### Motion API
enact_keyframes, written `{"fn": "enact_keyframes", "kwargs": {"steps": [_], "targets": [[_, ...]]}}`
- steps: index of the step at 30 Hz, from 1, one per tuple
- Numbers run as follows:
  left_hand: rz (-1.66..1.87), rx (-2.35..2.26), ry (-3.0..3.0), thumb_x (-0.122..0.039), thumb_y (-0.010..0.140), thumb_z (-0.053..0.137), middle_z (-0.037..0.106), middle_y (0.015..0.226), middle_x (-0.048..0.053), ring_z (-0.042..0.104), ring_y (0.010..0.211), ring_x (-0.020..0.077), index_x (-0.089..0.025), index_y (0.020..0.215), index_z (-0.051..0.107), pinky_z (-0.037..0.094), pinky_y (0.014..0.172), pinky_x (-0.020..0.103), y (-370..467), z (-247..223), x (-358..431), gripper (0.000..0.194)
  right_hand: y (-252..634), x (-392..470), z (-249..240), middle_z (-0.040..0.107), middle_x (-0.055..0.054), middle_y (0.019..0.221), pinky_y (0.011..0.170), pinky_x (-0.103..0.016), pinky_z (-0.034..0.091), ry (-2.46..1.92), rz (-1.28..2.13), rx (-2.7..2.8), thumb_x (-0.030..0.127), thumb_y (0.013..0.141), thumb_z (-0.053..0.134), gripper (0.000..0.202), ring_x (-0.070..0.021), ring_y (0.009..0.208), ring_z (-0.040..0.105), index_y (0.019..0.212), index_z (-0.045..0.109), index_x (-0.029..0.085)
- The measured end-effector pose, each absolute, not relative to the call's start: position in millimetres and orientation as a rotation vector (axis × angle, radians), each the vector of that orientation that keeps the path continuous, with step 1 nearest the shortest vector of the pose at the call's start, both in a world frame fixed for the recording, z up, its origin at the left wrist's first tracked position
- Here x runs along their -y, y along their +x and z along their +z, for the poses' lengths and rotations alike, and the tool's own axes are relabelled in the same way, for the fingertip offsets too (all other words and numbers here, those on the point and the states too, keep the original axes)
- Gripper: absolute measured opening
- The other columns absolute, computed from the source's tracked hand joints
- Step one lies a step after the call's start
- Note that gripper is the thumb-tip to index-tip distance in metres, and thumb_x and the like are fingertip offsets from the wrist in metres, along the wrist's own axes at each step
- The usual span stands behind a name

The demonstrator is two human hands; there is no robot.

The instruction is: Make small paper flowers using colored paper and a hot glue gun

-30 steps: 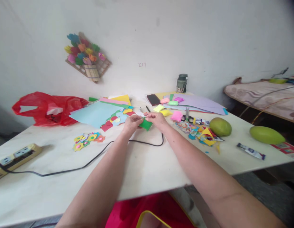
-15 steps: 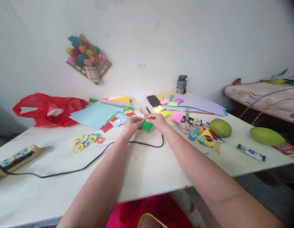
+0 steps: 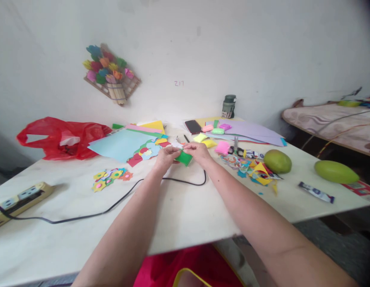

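Between my two hands, a little above the table, is a small green packet (image 3: 184, 158) that looks like the soft clay packets nearby. My left hand (image 3: 168, 157) pinches its upper left edge. With thumb and fingers together, my right hand (image 3: 198, 153) grips the upper right edge. Just behind them lie a dark pen (image 3: 186, 138) and a yellow packet (image 3: 209, 143). Cut paper shapes (image 3: 144, 153) in red, blue and green sit left of my left hand. Paper flowers with coloured centres (image 3: 109, 178) lie further left.
A black cable (image 3: 125, 196) crosses the table from a power strip (image 3: 26, 197). Rightward are scissors (image 3: 236, 149), paper scraps (image 3: 258, 172), a glue tube (image 3: 316, 192) and two green fruits (image 3: 277, 161). A red plastic bag (image 3: 83, 129), a phone (image 3: 193, 127) and a bottle (image 3: 229, 107) stand further back.
Almost nothing has moved. The green packet and the fingers on it have shifted very slightly; both hands keep their grip.
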State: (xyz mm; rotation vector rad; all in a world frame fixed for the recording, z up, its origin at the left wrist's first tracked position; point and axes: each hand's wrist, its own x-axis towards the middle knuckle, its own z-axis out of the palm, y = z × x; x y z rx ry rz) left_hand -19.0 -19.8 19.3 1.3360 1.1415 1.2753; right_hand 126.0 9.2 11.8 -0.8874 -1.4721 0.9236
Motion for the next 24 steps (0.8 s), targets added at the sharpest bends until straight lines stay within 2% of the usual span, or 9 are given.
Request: {"fn": "enact_keyframes", "kwargs": {"steps": [6, 14, 20, 24], "targets": [[1.259, -1.133, 1.312, -0.040, 0.049, 0.076, 0.061, 0.062, 0.004, 0.057, 0.058, 0.0136, -0.012, 0.067, 0.066, 0.051, 0.054, 0.027, -20.8, 19.8, 21.4, 0.035, 126.5, -10.4, 11.6, 0.066, -0.001, 0.074, 0.079, -0.030, 0.045, -0.854, 0.819, 1.546, 0.012, 0.057, 0.065, 0.009, -0.0169, 0.079, 0.061, 0.055, 0.065, 0.020], [1.255, -1.139, 1.284, -0.039, 0.048, 0.077, 0.059, 0.059, 0.002, 0.055, 0.057, 0.0125, -0.012, 0.063, 0.064, 0.049, 0.052, 0.025, -22.1, 19.4, 21.8, 0.033, 126.4, -12.5, 8.6, 0.065, -0.002, 0.089, 0.077, -0.030, 0.046, -0.855, 0.624, 1.671, 0.012, 0.060, 0.063, 0.011, -0.0165, 0.084, 0.060, 0.056, 0.064, 0.022], [1.219, -1.026, 1.289, -0.039, 0.052, 0.076, 0.064, 0.070, 0.005, 0.060, 0.066, 0.0140, -0.011, 0.078, 0.066, 0.051, 0.062, 0.028, -20.9, 20.1, 22.5, 0.039, 126.9, -14.0, 9.4, 0.066, -0.002, 0.081, 0.080, -0.031, 0.046, -0.881, 0.732, 1.575, 0.013, 0.061, 0.062, 0.009, -0.0161, 0.081, 0.061, 0.056, 0.062, 0.020], [1.239, -1.007, 1.248, -0.037, 0.049, 0.078, 0.063, 0.066, 0.003, 0.060, 0.063, 0.0131, -0.012, 0.073, 0.061, 0.051, 0.062, 0.028, -21.9, 18.8, 21.5, 0.039, 125.8, -13.7, 10.1, 0.068, -0.002, 0.077, 0.080, -0.032, 0.047, -0.919, 0.846, 1.510, 0.013, 0.060, 0.063, 0.005, -0.0174, 0.080, 0.062, 0.059, 0.063, 0.018]]}}
